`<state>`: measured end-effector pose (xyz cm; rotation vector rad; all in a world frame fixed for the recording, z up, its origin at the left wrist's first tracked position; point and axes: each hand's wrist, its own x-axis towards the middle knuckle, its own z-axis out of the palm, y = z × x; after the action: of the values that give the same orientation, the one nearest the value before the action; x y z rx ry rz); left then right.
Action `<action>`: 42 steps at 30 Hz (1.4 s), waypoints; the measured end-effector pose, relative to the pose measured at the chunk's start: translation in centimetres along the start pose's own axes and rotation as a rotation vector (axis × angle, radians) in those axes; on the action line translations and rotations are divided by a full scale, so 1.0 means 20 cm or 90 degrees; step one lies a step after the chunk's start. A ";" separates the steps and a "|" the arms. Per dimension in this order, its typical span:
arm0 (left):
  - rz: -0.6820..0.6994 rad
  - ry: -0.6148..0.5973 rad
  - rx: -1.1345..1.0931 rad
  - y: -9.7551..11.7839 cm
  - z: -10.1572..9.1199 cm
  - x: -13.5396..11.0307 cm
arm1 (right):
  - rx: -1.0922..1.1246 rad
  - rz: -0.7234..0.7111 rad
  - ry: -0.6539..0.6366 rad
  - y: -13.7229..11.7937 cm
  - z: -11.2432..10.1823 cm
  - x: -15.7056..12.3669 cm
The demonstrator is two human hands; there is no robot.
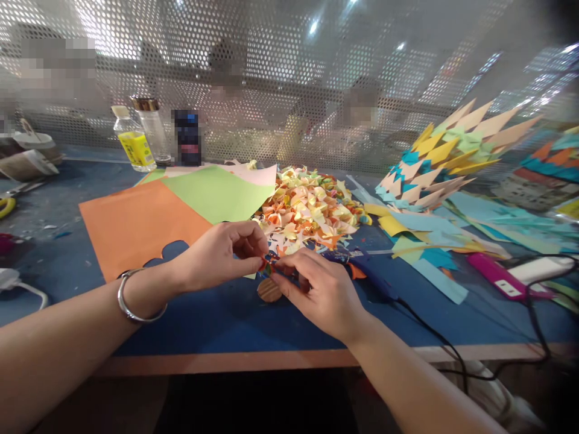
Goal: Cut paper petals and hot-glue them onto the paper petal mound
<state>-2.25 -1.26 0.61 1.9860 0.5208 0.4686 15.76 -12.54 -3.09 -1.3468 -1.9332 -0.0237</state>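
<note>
- My left hand (221, 253) has a narrow grip, thumb and finger pinched on a small coloured piece (268, 266); my right hand (324, 289) has its fingertips curled right beside it, and I cannot tell whether they pinch it too.
- The piece sits between my two hands, above the near part of the worktop (226, 340), just beyond a round brown disc (270, 291).
- I judge it could slip or twist, since only fingertips bear on so small a thing.
- My right thumb is close enough to the disc to nudge it if I roll my wrist.
- The glue gun (377, 276) lies just past my right knuckles; if it is hot, which I cannot tell, a careless backward move could burn me.
- Which way the piece points, and its long axis, I cannot tell: my fingers cover too much.
- The disc looks round, with no long axis; its stripes run roughly left to right.
</note>
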 end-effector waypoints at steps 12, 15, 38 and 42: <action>-0.090 0.042 -0.069 -0.02 0.01 0.01 | -0.014 -0.055 0.048 -0.01 -0.01 0.00; -0.096 0.044 -0.096 -0.02 0.03 0.01 | -0.012 -0.047 0.040 -0.01 -0.01 0.01; -0.083 0.039 -0.140 0.00 0.04 0.01 | -0.002 0.006 0.021 0.00 0.01 0.00; -0.070 0.098 -0.116 -0.02 0.03 0.02 | -0.009 0.002 0.010 0.00 0.01 0.00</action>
<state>-1.75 -1.34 0.04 1.7466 0.6555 0.5818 15.73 -12.39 -3.20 -1.3551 -1.9219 -0.0469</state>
